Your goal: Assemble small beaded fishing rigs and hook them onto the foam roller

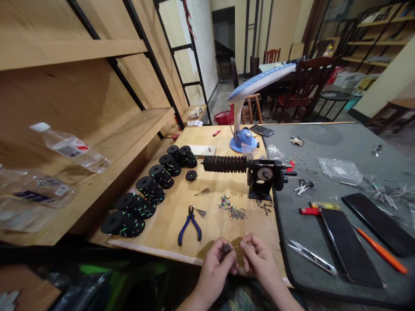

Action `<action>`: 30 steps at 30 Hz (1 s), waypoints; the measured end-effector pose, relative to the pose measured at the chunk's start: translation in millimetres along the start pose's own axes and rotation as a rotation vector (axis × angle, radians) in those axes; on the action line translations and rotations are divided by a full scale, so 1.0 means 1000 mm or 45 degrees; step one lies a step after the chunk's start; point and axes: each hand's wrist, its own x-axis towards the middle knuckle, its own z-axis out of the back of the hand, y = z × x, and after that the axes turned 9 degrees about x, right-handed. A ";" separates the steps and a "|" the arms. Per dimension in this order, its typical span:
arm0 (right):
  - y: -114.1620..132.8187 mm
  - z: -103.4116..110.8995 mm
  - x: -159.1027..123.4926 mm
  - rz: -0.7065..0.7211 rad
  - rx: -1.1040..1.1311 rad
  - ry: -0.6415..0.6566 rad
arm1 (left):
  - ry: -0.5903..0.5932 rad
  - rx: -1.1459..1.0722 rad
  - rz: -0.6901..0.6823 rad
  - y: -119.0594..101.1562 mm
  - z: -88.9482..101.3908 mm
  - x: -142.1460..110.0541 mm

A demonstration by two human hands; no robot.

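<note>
My left hand (218, 264) is at the table's near edge, its fingers pinched on a small dark piece (226, 248). Close beside it, my right hand (259, 259) has its fingers closed in a pinch; what it holds is too small to make out. Ahead of the hands lie blue-handled pliers (190, 224) and a small heap of coloured beads and pins (231, 207). Further back stands a black winding tool (263, 177) with a row of black foam discs on its shaft (224, 164).
Stacks of black foam spools (142, 203) line the table's left side. A grey mat (340, 190) on the right carries thread snips (311, 256), two lighters (316, 208), two phones (350, 246) and an orange pen (382, 251). A blue desk lamp (244, 138) stands behind. Water bottles (69, 147) lie on the left shelf.
</note>
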 end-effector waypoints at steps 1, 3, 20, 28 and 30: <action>0.001 0.000 0.000 0.006 -0.007 -0.010 | 0.013 -0.007 0.000 -0.001 0.000 0.000; 0.002 0.000 -0.001 0.017 -0.002 -0.009 | 0.025 -0.017 0.006 -0.002 0.001 -0.001; 0.007 -0.009 -0.008 0.140 -0.245 0.000 | -0.110 0.167 -0.057 0.007 0.003 0.005; 0.013 -0.001 -0.005 0.248 -0.538 0.108 | -0.104 0.275 -0.089 0.004 0.005 0.006; 0.018 0.000 -0.005 0.255 -0.677 0.162 | -0.104 0.298 -0.135 0.001 0.008 0.005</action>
